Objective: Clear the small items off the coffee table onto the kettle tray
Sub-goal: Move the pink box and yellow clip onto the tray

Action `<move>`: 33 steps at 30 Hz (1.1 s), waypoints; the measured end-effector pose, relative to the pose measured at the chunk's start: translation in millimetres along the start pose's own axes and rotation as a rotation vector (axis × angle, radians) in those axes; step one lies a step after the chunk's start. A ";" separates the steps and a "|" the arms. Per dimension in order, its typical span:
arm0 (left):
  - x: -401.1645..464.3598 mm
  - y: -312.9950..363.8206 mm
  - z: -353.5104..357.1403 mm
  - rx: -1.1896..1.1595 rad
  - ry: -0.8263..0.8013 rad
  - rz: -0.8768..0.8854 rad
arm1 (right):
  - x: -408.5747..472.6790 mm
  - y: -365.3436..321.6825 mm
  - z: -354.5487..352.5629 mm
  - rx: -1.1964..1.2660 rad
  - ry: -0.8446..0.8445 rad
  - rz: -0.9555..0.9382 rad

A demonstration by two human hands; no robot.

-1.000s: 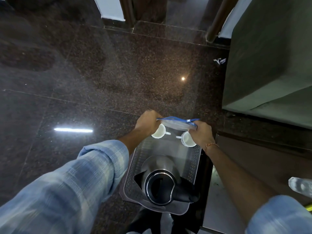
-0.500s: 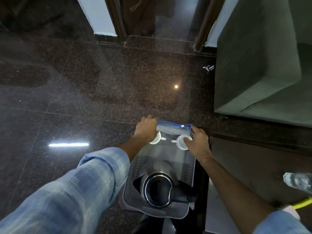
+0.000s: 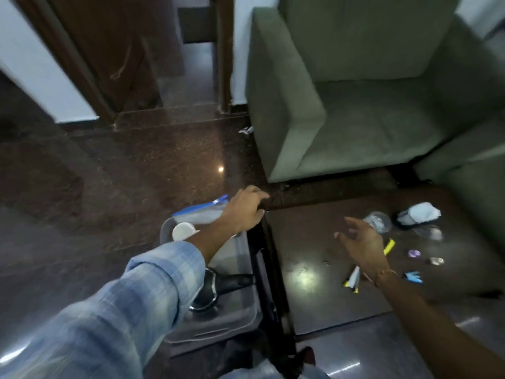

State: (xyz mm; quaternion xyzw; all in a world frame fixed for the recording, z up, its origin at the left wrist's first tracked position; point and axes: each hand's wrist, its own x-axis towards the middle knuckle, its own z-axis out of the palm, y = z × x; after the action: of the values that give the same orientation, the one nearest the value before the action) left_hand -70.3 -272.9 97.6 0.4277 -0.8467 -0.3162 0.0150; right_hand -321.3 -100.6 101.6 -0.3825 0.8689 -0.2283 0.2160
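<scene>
Left hand (image 3: 244, 212) curling loosely over far tray (image 3: 240, 318) edge, gripping nothing clearly. Right hand (image 3: 360, 239) hovering spread open, empty, above coffee table (image 3: 308, 236); small items (image 3: 389, 246) lying just beyond its fingers.

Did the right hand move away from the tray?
Yes. The right hand left the tray's far end, where it was beside the cups, and now hovers open over the coffee table to the right.

The left hand (image 3: 244, 212) is stretched far out in front, palm down, with its fingers curled down. That arm wears a blue checked sleeve (image 3: 153, 291). The right hand (image 3: 360, 239) floats in the air with fingers spread wide, holding nothing.
</scene>
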 end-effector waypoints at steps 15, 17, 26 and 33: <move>17.0 299.4 146.9 0.061 -0.112 0.266 | -47.3 216.2 -219.8 0.237 0.248 0.123; 18.7 327.3 166.7 0.062 -0.114 0.261 | -51.5 242.6 -241.4 0.261 0.239 0.144; 28.7 351.0 214.6 0.095 -0.188 0.081 | -34.6 302.1 -255.4 0.241 0.137 0.192; 42.3 322.1 250.8 0.039 -0.302 -0.057 | -1.7 293.9 -215.4 0.098 -0.069 0.121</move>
State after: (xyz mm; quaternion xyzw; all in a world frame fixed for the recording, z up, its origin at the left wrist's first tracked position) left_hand -401.6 -33.0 63.3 0.3995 -0.8327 -0.3608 -0.1299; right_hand -605.2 127.8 109.7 -0.3261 0.8701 -0.2438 0.2779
